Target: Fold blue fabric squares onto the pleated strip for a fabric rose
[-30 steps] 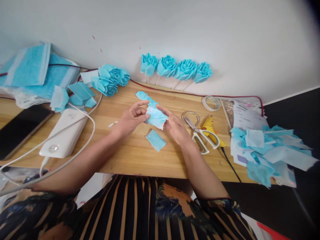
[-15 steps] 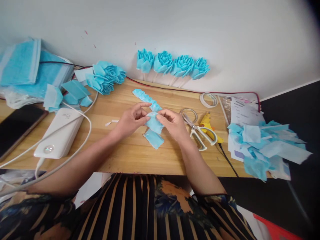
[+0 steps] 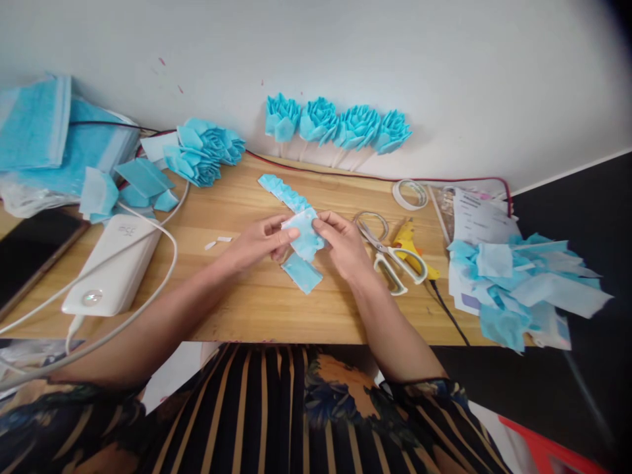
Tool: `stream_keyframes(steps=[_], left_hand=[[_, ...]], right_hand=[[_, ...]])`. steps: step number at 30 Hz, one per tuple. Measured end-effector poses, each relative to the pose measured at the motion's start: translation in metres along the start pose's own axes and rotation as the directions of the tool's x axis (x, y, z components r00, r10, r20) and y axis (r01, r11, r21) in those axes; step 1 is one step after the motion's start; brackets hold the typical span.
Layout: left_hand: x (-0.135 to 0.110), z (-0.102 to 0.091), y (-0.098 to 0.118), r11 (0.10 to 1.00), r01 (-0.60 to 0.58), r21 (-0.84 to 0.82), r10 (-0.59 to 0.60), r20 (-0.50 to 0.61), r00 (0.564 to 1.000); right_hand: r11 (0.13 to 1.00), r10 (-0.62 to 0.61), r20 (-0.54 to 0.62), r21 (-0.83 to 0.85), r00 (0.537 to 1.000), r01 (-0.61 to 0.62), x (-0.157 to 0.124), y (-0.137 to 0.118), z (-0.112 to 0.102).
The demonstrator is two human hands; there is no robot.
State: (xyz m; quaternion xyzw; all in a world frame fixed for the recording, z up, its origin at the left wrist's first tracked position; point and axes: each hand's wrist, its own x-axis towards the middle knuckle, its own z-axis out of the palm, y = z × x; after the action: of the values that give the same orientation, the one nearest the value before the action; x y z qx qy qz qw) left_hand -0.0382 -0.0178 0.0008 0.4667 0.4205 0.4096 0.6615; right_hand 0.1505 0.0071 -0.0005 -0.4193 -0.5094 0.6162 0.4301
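Observation:
Both hands meet over the middle of the wooden table (image 3: 257,309). My left hand (image 3: 257,242) and my right hand (image 3: 343,245) each pinch an edge of a small light-blue fabric piece (image 3: 304,234), held just above the tabletop. A second folded blue piece (image 3: 301,272) lies flat right below it. A pleated blue strip (image 3: 282,189) lies on the table just beyond my fingers.
Scissors (image 3: 390,253) and a yellow glue gun (image 3: 413,245) lie right of my right hand, a tape roll (image 3: 409,193) behind them. Blue flowers (image 3: 338,124) lean on the wall. A white power bank (image 3: 113,263), phone (image 3: 29,247) and fabric stacks (image 3: 59,141) sit left; blue scraps (image 3: 518,283) right.
My hands came closer together and folded the blue piece smaller, then lifted its top edge between both pinches. The view shifted slightly.

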Motion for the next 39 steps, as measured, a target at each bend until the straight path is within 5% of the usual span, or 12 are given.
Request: stream_keyframes(steps=[4,10,14,16,19,24,28,31,39], left_hand=[[0.0,0.0,0.001,0.993,0.072,0.089,-0.068,-0.045,0.997],[0.005,-0.004,-0.003,0.996,0.007,0.088,0.012,-0.212,0.977],[-0.001,0.0,0.002,0.963,-0.201,0.181,0.263,-0.443,0.857],[-0.008,0.004,0.005,0.922,-0.276,0.27,0.377,-0.471,0.798],[-0.015,0.011,0.007,0.885,-0.315,0.344,0.43,-0.343,0.835],[-0.012,0.014,0.003,0.917,-0.265,0.297,0.316,-0.138,0.939],[-0.005,0.011,-0.001,0.974,-0.205,0.091,0.214,-0.107,0.971],[0.0,0.007,-0.006,0.987,-0.156,-0.027,0.148,-0.181,0.972],[0.003,0.002,-0.01,0.975,-0.155,-0.157,0.115,-0.237,0.965]], right_hand=[[0.996,0.029,-0.008,0.09,1.0,-0.028,0.0,0.0,0.001],[0.984,0.09,-0.033,0.159,0.995,-0.083,0.003,0.0,-0.002],[0.992,0.042,-0.11,0.125,0.993,-0.028,0.004,0.0,-0.002],[0.997,0.02,-0.141,0.083,0.99,-0.008,0.003,0.0,0.0],[1.0,-0.013,-0.174,0.006,0.985,0.014,0.0,0.0,0.004],[0.996,-0.073,-0.141,-0.053,0.987,0.066,-0.003,-0.001,0.007],[0.998,-0.054,0.031,0.014,0.998,0.054,-0.007,0.0,0.006],[0.999,-0.043,0.116,0.023,0.992,0.041,-0.01,0.0,0.005],[0.958,-0.263,-0.195,-0.168,0.945,0.232,-0.003,0.001,0.001]])
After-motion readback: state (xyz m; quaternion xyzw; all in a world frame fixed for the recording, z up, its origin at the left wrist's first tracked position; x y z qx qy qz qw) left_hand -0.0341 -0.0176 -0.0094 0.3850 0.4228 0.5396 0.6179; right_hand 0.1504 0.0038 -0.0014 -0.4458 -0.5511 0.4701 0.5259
